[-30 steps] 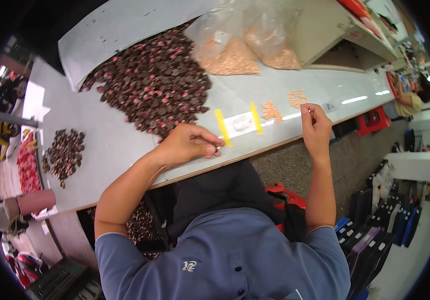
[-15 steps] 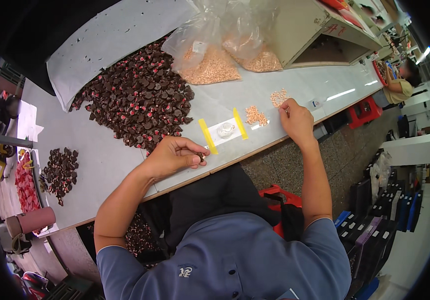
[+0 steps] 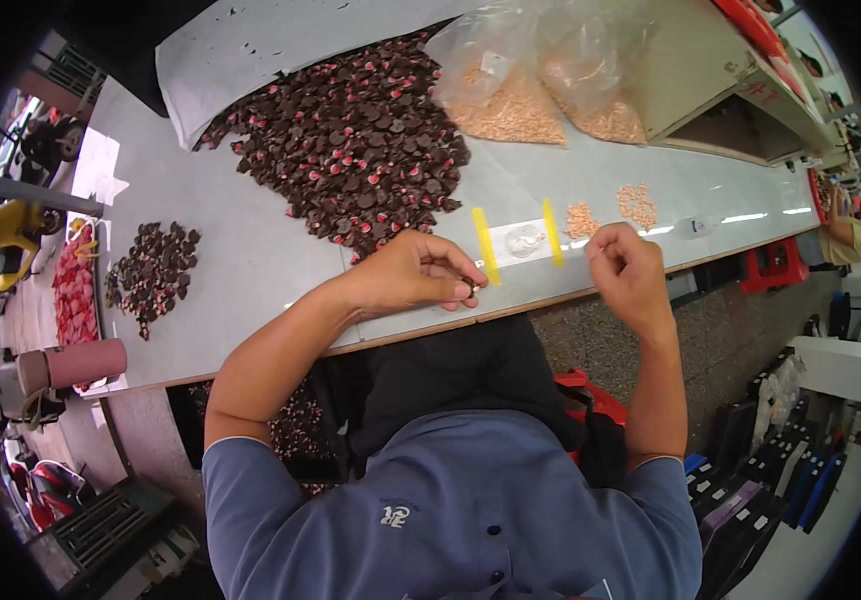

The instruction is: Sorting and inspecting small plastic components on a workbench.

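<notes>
My left hand (image 3: 413, 272) is closed in a pinch over the near side of the table, holding a small dark brown part (image 3: 470, 289) between thumb and fingertips. My right hand (image 3: 631, 276) has its fingers curled together near two small piles; what it holds, if anything, is hidden. Just beyond its fingertips lies a small pile of copper-beige pieces (image 3: 581, 221), with a looser spread of similar pieces (image 3: 637, 204) to the right. Between the hands, a clear-whitish lump (image 3: 525, 241) sits on a white card held by yellow tape strips (image 3: 487, 246).
A large heap of dark brown parts (image 3: 361, 150), some with red spots, covers the far left of the table (image 3: 251, 330). A smaller dark heap (image 3: 154, 268) lies farther left. Bags of beige pieces (image 3: 511, 112) and an open-fronted box (image 3: 731, 110) stand behind. A pink cylinder (image 3: 86, 363) is at the left edge.
My right hand has drawn back from the looser spread, nearer and leftward over the table. My left hand still pinches the dark part. The whole view has shifted, so the table appears farther right.
</notes>
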The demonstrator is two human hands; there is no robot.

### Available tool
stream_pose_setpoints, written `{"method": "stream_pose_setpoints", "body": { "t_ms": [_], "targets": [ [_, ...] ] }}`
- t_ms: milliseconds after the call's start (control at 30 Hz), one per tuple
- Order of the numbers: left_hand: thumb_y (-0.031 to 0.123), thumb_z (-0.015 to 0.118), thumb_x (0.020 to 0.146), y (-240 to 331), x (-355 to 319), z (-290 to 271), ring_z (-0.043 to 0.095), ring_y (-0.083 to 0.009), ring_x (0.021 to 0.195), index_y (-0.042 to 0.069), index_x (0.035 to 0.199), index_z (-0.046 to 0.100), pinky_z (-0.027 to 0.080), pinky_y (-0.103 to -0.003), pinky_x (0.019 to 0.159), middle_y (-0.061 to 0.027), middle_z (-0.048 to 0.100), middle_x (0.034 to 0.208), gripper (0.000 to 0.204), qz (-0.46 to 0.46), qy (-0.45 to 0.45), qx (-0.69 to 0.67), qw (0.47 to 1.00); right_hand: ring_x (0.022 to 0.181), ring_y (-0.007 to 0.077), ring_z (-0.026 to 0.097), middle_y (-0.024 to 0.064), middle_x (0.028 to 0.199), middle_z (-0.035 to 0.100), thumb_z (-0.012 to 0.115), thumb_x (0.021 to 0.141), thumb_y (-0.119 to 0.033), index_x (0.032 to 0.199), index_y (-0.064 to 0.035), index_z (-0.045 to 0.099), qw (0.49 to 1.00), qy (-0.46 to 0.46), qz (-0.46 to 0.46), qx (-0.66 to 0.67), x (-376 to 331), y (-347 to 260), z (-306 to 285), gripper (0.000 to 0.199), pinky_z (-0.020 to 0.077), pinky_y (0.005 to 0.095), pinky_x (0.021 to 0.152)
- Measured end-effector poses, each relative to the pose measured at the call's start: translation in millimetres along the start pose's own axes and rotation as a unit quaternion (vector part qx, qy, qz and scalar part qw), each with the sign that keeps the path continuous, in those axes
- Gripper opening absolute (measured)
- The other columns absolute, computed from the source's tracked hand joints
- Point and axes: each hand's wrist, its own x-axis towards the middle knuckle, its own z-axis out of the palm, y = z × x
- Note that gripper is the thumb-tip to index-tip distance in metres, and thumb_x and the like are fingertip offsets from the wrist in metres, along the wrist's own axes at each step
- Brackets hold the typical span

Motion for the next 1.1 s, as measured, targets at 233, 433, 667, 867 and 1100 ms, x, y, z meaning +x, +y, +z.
{"method": "stream_pose_setpoints", "body": {
  "t_ms": [233, 433, 667, 867, 1100],
  "targets": [
    [0.011, 0.071, 0.089, -3, -2, -1, 0.071, -0.0181, 0.085, -0.002, 0.103, 0.067, 0.058, -0.027, 0.07, -0.0131, 0.071, 0.103, 0.019, -0.006, -0.007, -0.004, 1.0, 0.044, 0.0058, 0.041, -0.002, 0.05, 0.044, 0.068, 0.082, -0.001, 0.083, -0.0037, 0.058, 0.972, -0.177, -0.136, 0.07, 8, -41, 58, 0.01, 0.0316, 0.0243, 0.043],
    [0.012, 0.072, 0.089, -5, -3, 1, 0.071, -0.017, 0.087, -0.001, 0.1, 0.065, 0.057, -0.027, 0.073, -0.0098, 0.07, 0.097, 0.018, 0.001, -0.042, -0.021, 0.999, 0.044, 0.0075, 0.043, -0.0013, 0.052, 0.047, 0.068, 0.081, -0.001, 0.083, -0.0036, 0.059, 0.969, -0.2, -0.134, 0.061, 13, -47, 66, 0.01, 0.033, 0.0244, 0.044],
    [0.014, 0.072, 0.089, -5, -6, -2, 0.072, -0.0179, 0.085, -0.001, 0.096, 0.066, 0.058, -0.026, 0.07, -0.0097, 0.07, 0.093, 0.017, 0.005, -0.043, 0.005, 0.999, 0.049, 0.0032, 0.043, -0.0023, 0.055, 0.049, 0.068, 0.083, -0.002, 0.086, -0.0022, 0.061, 0.962, -0.237, -0.023, 0.13, 16, -50, 69, 0.008, 0.0324, 0.0226, 0.045],
    [0.016, 0.072, 0.09, -2, -6, 0, 0.072, -0.0179, 0.083, 0.0, 0.094, 0.066, 0.058, -0.026, 0.068, -0.009, 0.07, 0.09, 0.018, 0.005, -0.026, -0.012, 1.0, 0.046, 0.0146, 0.052, 0.0027, 0.054, 0.053, 0.069, 0.082, -0.004, 0.089, -0.0055, 0.062, 0.98, -0.139, -0.125, 0.07, 11, -47, 67, 0.009, 0.0391, 0.0297, 0.046],
    [0.017, 0.072, 0.089, -3, -5, 0, 0.072, -0.017, 0.084, 0.001, 0.094, 0.066, 0.057, -0.026, 0.068, -0.0076, 0.071, 0.088, 0.018, -0.008, -0.043, -0.002, 0.999, 0.052, 0.0249, 0.061, 0.005, 0.06, 0.06, 0.069, 0.078, -0.004, 0.086, -0.0069, 0.061, 0.96, -0.148, -0.238, -0.006, 13, -50, 66, 0.012, 0.045, 0.0359, 0.049]
  ]
}}
